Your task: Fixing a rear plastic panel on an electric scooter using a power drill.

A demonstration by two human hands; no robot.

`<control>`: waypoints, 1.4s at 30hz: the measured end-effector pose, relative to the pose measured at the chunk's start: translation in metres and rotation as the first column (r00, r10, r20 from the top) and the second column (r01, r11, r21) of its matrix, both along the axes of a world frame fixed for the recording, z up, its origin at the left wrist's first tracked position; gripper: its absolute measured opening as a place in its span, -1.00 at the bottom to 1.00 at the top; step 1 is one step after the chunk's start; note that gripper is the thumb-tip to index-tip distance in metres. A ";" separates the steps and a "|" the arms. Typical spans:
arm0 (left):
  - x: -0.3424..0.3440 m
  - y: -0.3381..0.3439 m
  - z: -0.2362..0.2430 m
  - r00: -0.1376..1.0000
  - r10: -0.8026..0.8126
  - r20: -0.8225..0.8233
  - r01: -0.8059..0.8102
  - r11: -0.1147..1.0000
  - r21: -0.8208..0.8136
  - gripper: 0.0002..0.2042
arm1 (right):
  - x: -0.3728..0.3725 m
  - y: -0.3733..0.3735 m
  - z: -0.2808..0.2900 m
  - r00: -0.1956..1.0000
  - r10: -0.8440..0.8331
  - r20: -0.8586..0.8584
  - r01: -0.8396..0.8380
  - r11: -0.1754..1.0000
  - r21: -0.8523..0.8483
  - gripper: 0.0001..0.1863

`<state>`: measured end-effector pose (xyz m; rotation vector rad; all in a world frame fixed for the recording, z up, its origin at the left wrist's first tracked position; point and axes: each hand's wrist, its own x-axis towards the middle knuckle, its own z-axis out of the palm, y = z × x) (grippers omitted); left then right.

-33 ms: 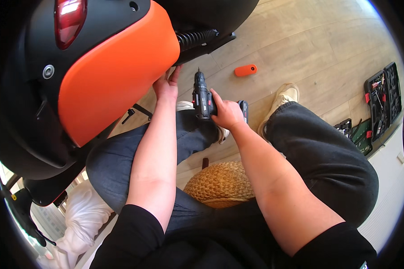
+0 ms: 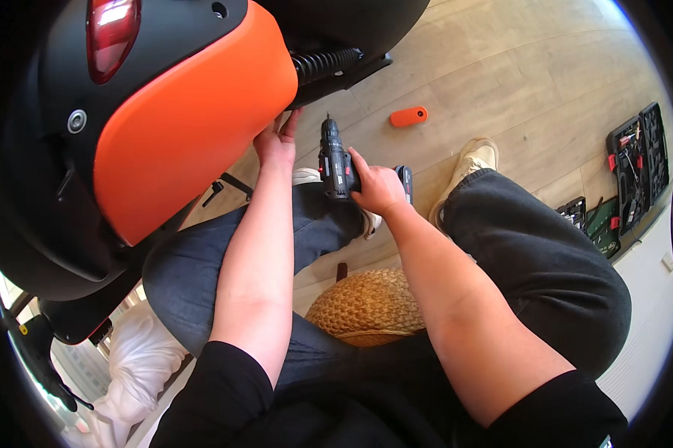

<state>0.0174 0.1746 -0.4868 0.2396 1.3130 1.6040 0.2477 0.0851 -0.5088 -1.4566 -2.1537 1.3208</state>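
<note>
My right hand [image 2: 377, 188] is closed round the grip of a black cordless drill [image 2: 337, 166]. The drill's narrow bit points away from me, toward the dark underside of a scooter. My left hand [image 2: 277, 145] reaches to the lower edge of the scooter's glossy orange side panel [image 2: 191, 123]. Its visible fingers are stretched out and apart, while the panel hides the rest. Just beyond that hand, a black coil-spring shock absorber [image 2: 327, 65] sticks out from behind the panel. The scooter's black rear body [image 2: 49, 179] carries a red tail light [image 2: 113, 37].
On the wooden floor lies a small orange rounded piece [image 2: 409, 116] with a dark round spot. An opened black tool case [image 2: 637, 164] sits at the far right beside a green case [image 2: 605, 228]. Below my arms is a woven straw seat [image 2: 366, 306]. White cloth [image 2: 142, 351] hangs at lower left.
The scooter sits very slightly farther left in the picture, and the drill has shifted a touch to the left. Both hands keep their positions otherwise.
</note>
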 end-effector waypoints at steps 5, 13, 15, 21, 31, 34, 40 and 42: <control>-0.009 0.001 -0.007 0.997 0.036 0.067 -0.035 0.999 -0.020 -0.60 | 0.000 0.020 0.005 0.991 0.127 -0.051 -0.125 0.991 0.043 -0.02; -0.011 0.002 0.005 0.998 0.014 0.064 -0.009 0.997 -0.076 -0.67 | 0.011 0.034 0.006 0.974 0.192 -0.121 -0.176 0.975 0.134 -0.08; -0.010 0.004 0.010 0.997 0.004 0.082 0.003 0.996 -0.084 -0.66 | 0.020 0.025 0.011 0.975 0.174 -0.139 -0.150 0.974 0.171 -0.09; -0.013 0.003 0.005 0.997 0.003 0.078 0.004 0.995 -0.097 -0.65 | 0.027 0.027 0.036 0.963 0.260 -0.072 -0.245 0.956 0.162 -0.14; -0.013 -0.001 -0.012 0.989 -0.138 0.054 0.135 0.989 0.063 -0.59 | 0.001 0.063 0.035 0.967 0.252 0.022 -0.251 0.942 0.224 -0.24; -0.017 0.000 -0.006 0.992 -0.125 0.024 0.123 0.991 0.049 -0.59 | -0.004 0.066 0.033 0.957 0.289 0.004 -0.280 0.924 0.262 -0.26; -0.009 0.000 -0.001 0.995 -0.075 0.073 0.072 0.996 0.047 -0.60 | -0.009 0.061 0.028 0.963 0.269 0.012 -0.263 0.931 0.251 -0.25; -0.012 0.002 -0.002 0.992 -0.100 0.073 0.096 0.994 0.060 -0.60 | -0.014 0.063 0.027 0.970 0.241 0.023 -0.239 0.936 0.258 -0.23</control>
